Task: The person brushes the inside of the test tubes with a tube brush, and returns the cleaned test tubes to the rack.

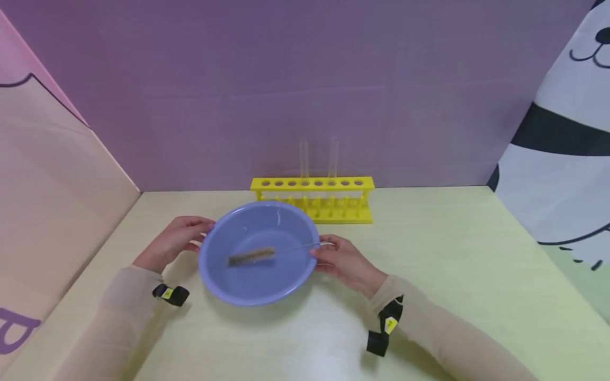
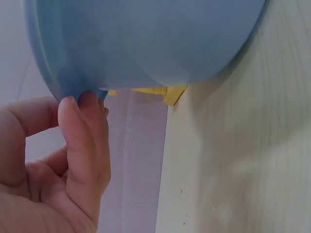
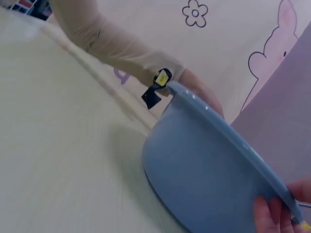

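A blue plastic basin [image 1: 257, 291] is between my two hands in the head view, in front of the test tube rack. Inside it lies a test tube brush [image 1: 251, 256] with brown bristles, its thin wire handle crossing the right rim. My left hand [image 1: 183, 239] pinches the basin's left rim; the left wrist view shows fingers [image 2: 80, 141] at the lip. The opposite rim is gripped by my right hand [image 1: 345, 262], thumb above and fingers [image 3: 265, 216] beneath. The brush's handle end passes by the right hand's fingers.
Behind the basin stands a yellow test tube rack [image 1: 312, 184], partly covered by it. Two clear test tubes [image 1: 304, 159] stand upright in the rack. A purple backdrop [image 1: 305, 79] rises at the back edge of the pale wooden table [image 1: 452, 254].
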`<state>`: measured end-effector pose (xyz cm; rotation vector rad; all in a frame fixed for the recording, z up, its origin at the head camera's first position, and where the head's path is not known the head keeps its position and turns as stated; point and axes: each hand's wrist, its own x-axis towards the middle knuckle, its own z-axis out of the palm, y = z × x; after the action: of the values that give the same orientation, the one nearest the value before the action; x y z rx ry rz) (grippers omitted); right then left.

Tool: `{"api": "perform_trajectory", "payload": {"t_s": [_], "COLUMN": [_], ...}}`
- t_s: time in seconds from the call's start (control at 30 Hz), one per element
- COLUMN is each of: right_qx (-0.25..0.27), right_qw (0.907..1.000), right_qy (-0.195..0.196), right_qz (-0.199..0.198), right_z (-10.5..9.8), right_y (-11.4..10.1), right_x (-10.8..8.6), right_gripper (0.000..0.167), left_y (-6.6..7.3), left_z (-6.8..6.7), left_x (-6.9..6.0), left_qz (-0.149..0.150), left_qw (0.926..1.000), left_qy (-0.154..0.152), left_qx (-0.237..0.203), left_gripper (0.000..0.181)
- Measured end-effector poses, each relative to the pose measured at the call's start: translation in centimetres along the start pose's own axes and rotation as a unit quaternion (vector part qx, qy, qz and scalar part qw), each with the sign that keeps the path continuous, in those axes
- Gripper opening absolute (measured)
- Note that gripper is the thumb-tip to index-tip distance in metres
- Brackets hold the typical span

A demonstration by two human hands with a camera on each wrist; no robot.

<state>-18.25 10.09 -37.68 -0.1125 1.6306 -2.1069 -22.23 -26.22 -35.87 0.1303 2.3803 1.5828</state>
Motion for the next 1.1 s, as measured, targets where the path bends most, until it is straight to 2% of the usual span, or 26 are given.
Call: {"api": "perform_trajectory", "payload": {"t_s": [0.13,0.3,0.6,0.9,1.1], "right_qx": [0.026,0.040,0.026,0.007,-0.001], "right_qw": [0.9997,0.9991,0.9996,0.9999,1.0000], "right_qy": [0.002,0.014,0.010,0.008,0.004], "right_qz": [0.002,0.007,0.005,0.004,0.006], "right_z": [0.3,0.4,0.1,-0.5,-1.2], "right_y": [-0.1,-0.2,-0.4,-0.8,-1.0], "right_x": [-0.1,-0.2,-0.4,-0.4,-0.7], "right_gripper": [0.042,0.040,0.037,0.034,0.033], "left_y": [-0.1,-0.2,-0.3,-0.2,-0.2], "left_z": [-0.1,0.0,0.0,0.4,0.9], "left_x": [-0.1,-0.2,0.1,-0.1,-0.1], "left_qz": [-0.005,-0.007,-0.012,-0.015,-0.008], "left_qw": [0.9995,0.9989,0.9984,0.9972,0.9952], "left_qy": [-0.011,-0.014,-0.015,-0.017,-0.034], "left_qx": [-0.030,-0.043,-0.052,-0.071,-0.091], "left_gripper": [0.048,0.049,0.047,0.030,0.020]}}
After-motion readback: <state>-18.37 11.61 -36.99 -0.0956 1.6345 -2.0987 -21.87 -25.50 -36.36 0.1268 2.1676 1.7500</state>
